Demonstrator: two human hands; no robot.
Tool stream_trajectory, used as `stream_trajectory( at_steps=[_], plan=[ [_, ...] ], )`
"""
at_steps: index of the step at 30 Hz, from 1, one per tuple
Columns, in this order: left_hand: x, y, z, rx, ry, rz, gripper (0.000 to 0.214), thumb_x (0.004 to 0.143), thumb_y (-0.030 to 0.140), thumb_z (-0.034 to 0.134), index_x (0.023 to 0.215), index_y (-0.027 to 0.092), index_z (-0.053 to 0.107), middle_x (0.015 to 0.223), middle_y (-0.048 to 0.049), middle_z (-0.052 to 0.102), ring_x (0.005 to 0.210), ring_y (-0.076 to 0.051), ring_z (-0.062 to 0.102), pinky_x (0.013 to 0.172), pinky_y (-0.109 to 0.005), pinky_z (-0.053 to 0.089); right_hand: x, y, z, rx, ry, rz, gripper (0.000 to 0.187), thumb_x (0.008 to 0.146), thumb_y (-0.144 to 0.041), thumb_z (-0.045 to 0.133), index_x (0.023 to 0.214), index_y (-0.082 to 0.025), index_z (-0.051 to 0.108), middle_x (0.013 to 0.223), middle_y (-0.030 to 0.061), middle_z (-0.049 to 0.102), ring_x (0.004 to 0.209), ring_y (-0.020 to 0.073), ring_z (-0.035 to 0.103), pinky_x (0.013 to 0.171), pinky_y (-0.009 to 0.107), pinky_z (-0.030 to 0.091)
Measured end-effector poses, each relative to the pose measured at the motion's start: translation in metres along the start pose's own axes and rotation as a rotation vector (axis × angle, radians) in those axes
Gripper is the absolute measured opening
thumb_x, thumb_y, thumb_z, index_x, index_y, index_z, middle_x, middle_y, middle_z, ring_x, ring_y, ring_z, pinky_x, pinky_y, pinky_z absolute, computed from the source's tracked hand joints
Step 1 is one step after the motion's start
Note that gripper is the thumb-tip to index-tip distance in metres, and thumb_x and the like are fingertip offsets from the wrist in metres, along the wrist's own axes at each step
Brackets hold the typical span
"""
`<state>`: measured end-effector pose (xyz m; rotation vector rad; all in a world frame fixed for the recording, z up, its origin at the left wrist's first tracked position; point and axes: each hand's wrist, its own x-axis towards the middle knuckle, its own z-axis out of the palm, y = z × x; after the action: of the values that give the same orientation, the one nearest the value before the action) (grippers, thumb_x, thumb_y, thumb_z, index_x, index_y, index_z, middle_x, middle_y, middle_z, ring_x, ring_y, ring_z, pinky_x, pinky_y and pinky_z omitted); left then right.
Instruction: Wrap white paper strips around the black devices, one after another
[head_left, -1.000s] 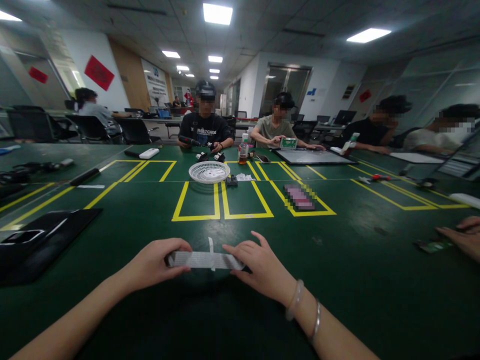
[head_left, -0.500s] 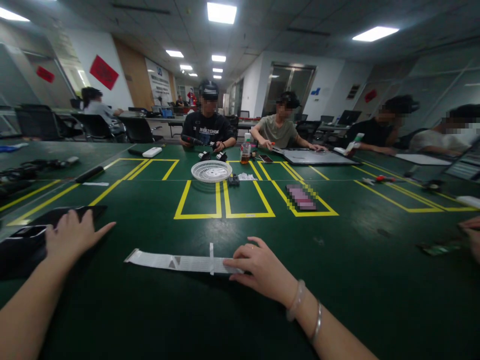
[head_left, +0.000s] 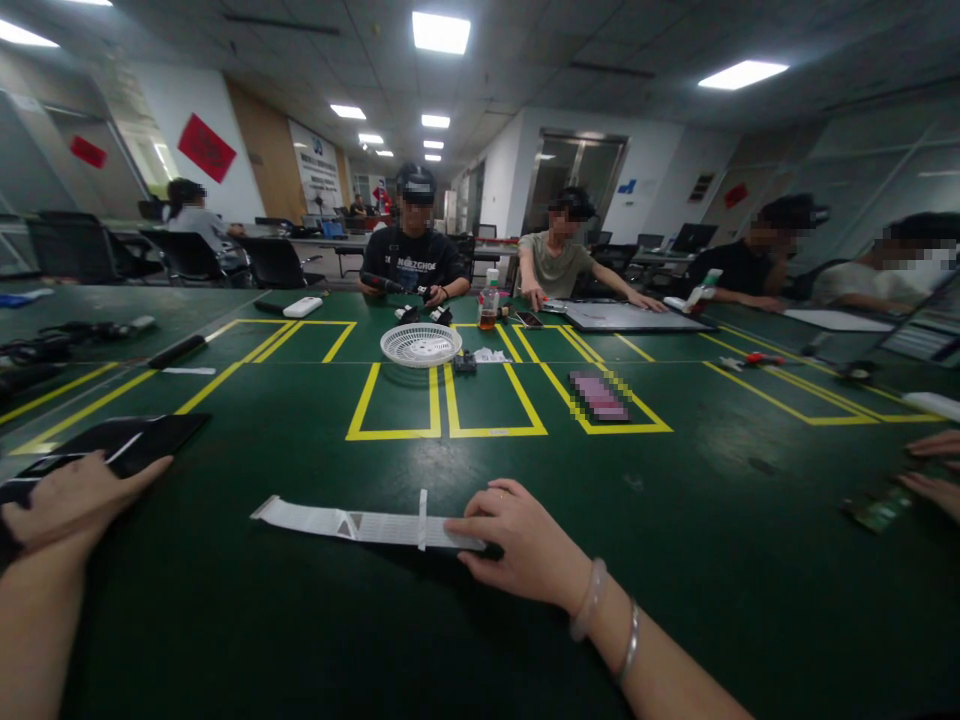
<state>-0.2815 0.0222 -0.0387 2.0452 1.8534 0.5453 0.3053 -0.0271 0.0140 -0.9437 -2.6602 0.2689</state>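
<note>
- At the near middle of the green table [head_left: 675, 520]: white flat strip [head_left: 300, 520], laid lengthwise left to right, probably to lie steady with its face up. Crossed toward its right by a thin white band [head_left: 423, 520], perhaps as a binding.
- Over the strip's right end: right hand [head_left: 521, 545], index finger resting on top, thumb parted on the near side, other fingers loosely bent. Likely a light anchor against sliding. Cannot tell about any pinch beneath.
- Well left of the strip: left hand [head_left: 71, 500], at a black flat item [head_left: 161, 440], thumb spread wide to the right, fingers loosely bent over it. Cannot tell how firm the contact.
- Beyond, farther off: yellow tape outlines [head_left: 394, 435], likely for marking out places; blurred pink item [head_left: 600, 396] over the right-hand one.
- Far middle: white basket [head_left: 385, 350], upright, probably set back for elbow room.
- Right edge: a co-worker's hands [head_left: 937, 487] at a green board [head_left: 877, 507], well apart from the strip.
</note>
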Motion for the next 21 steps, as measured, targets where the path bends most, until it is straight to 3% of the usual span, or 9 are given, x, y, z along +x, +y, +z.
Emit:
stream_trajectory(
  at_steps=[6,8,10,13,15,18,21],
  plan=[
    [-0.001,0.006,0.005,0.254,0.467,-0.348,0.066,0.068,0.074,0.053,0.041,0.014,0.046,0.025,-0.0068,0.021,0.122,-0.046,0.045,0.074,-0.053,0.023,-0.001,-0.001,-0.001,0.005,0.002,-0.011,0.038,0.088,-0.027,0.060,0.126,-0.030,0.061,0.106,0.0018,0.063,0.094,0.0175,0.058,0.104,0.046,0.030],
    [0.004,0.019,0.005,0.280,0.535,-0.461,0.065,0.058,0.080,0.059,0.051,0.016,0.058,0.029,-0.0045,0.034,0.117,-0.047,0.049,0.072,-0.050,0.025,-0.001,-0.003,-0.003,0.009,-0.002,-0.020,0.038,0.089,-0.025,0.059,0.127,-0.030,0.061,0.106,0.0022,0.064,0.095,0.0178,0.058,0.104,0.046,0.031],
    [0.010,0.041,0.005,0.291,0.507,-0.473,0.071,0.055,0.086,0.056,0.069,0.017,0.069,0.040,-0.0038,0.050,0.111,-0.047,0.052,0.070,-0.047,0.028,-0.001,-0.004,-0.005,0.011,-0.008,-0.035,0.038,0.089,-0.024,0.059,0.126,-0.030,0.061,0.106,0.0025,0.064,0.096,0.0182,0.058,0.104,0.045,0.032],
    [0.020,0.087,0.008,0.298,0.448,-0.308,0.090,0.061,0.089,0.051,0.109,0.015,0.070,0.075,-0.0050,0.070,0.109,-0.044,0.054,0.072,-0.045,0.034,-0.001,-0.006,-0.008,-0.004,-0.008,-0.052,0.038,0.089,-0.022,0.059,0.126,-0.030,0.061,0.109,0.0026,0.064,0.099,0.0190,0.057,0.104,0.045,0.032],
    [0.025,0.123,0.017,0.267,0.437,-0.125,0.098,0.064,0.086,0.053,0.129,0.012,0.059,0.107,-0.0070,0.069,0.113,-0.042,0.053,0.080,-0.045,0.040,-0.001,-0.007,-0.008,-0.010,-0.010,-0.066,0.037,0.090,-0.024,0.059,0.126,-0.031,0.061,0.111,0.0022,0.064,0.102,0.0193,0.056,0.105,0.045,0.031],
    [0.026,0.176,0.040,0.211,0.359,0.213,0.087,0.076,0.071,0.060,0.136,0.009,0.052,0.134,-0.0126,0.055,0.122,-0.036,0.050,0.102,-0.045,0.040,-0.001,-0.007,-0.007,-0.010,-0.016,-0.075,0.035,0.090,-0.024,0.059,0.125,-0.031,0.062,0.110,0.0016,0.065,0.102,0.0192,0.056,0.105,0.044,0.031],
    [0.024,0.215,0.069,0.216,0.240,0.412,0.076,0.076,0.064,0.069,0.132,0.014,0.055,0.136,-0.0134,0.053,0.126,-0.035,0.047,0.112,-0.049,0.032,0.000,-0.008,-0.007,-0.010,-0.016,-0.070,0.037,0.087,-0.023,0.062,0.123,-0.031,0.064,0.108,0.0012,0.067,0.100,0.0190,0.057,0.103,0.043,0.033]
  ],
)
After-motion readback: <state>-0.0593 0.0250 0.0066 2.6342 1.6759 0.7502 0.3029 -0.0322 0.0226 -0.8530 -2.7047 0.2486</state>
